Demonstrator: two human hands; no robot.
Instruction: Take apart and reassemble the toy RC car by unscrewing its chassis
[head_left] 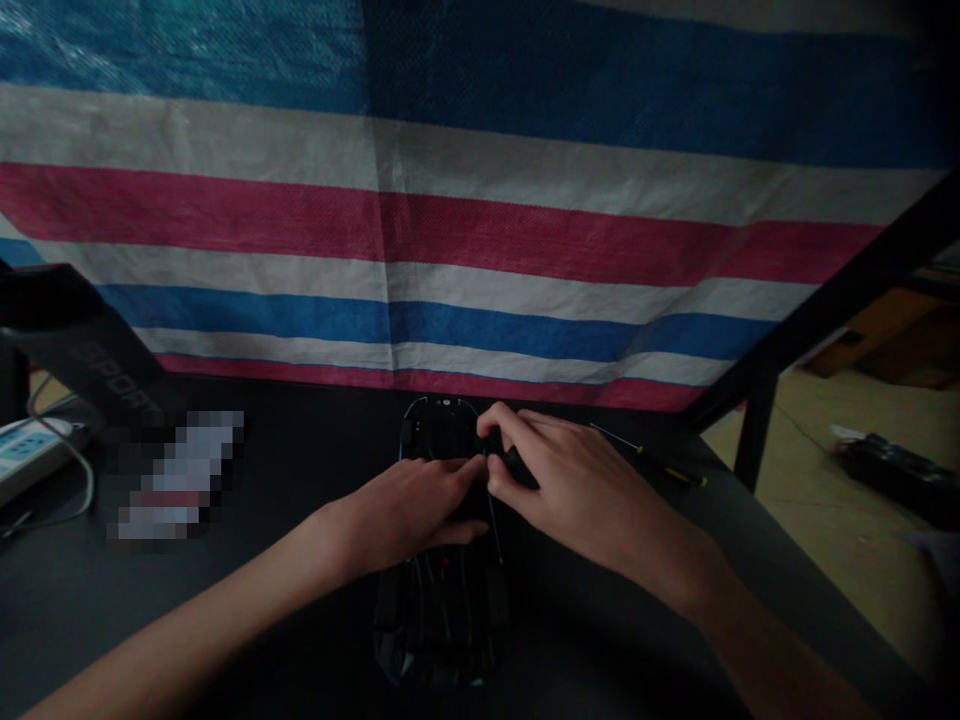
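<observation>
i judge adjusting: my right grip (574, 475) pinches a small black part (516, 462) beside the black toy car (442, 610); left grip (409, 505), i can't tell; steadiness needed.

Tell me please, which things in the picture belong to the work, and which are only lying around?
Belonging to the work:
black car-shaped object, left hand over it, right hand at its side
probably the yellow-black screwdriver, not held

Apparently only lying around:
power strip
dark item marked SPORT
pixelated item
</observation>
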